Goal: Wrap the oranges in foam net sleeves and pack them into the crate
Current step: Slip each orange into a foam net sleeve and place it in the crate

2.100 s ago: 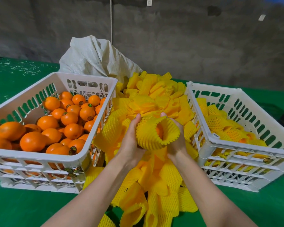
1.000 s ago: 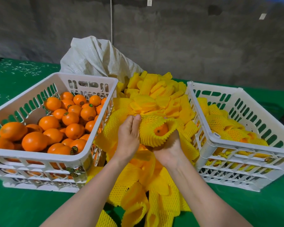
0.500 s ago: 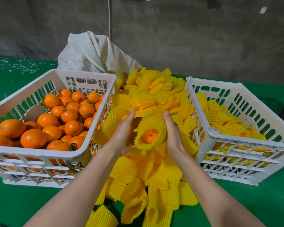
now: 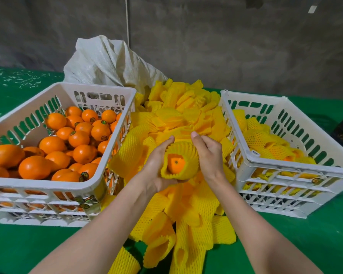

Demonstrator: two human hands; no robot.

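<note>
Where both forearms enter over the near edge of the green tabletop (image 4: 28,244), the left hand (image 4: 156,171) cups a foam net sleeve (image 4: 183,153) from below with its grip closed round it, while the right hand (image 4: 208,157), fingers curled and thumb raised, holds the sleeve's right side. The orange (image 4: 175,164) sits inside, its end showing at the open mouth that faces the person. Both hands work above the pile of loose sleeves (image 4: 186,214), which fills the gap between the left crate (image 4: 99,175) of bare oranges (image 4: 53,145) and the right crate (image 4: 285,167) of wrapped oranges (image 4: 265,141), rims close on either side, with a white sack (image 4: 107,62) beyond.
</note>
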